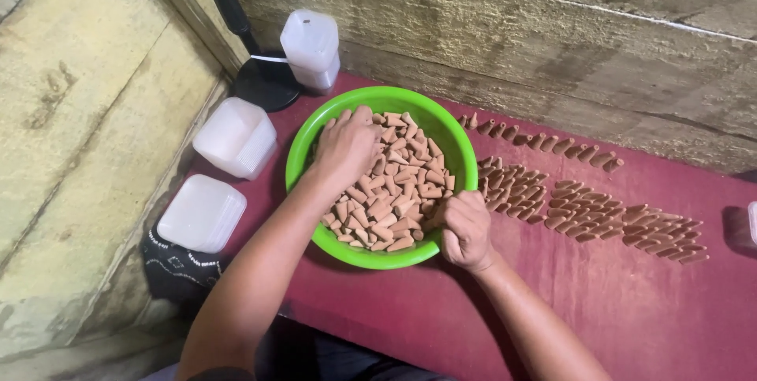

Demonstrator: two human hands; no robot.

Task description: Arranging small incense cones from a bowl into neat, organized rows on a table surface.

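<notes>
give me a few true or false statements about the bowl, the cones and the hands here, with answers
1. The round green plastic bowl holds tan cone-shaped pieces. True.
2. The left hand rests on the red table covering. False: it is inside the bowl, on the cones.
3. The right hand is at the bowl's near right rim. True.
4. Rows of laid-out tan cones lie left of the bowl. False: they lie to its right.
5. The translucent white plastic containers are full of cones. False: no cones show in them.
</notes>
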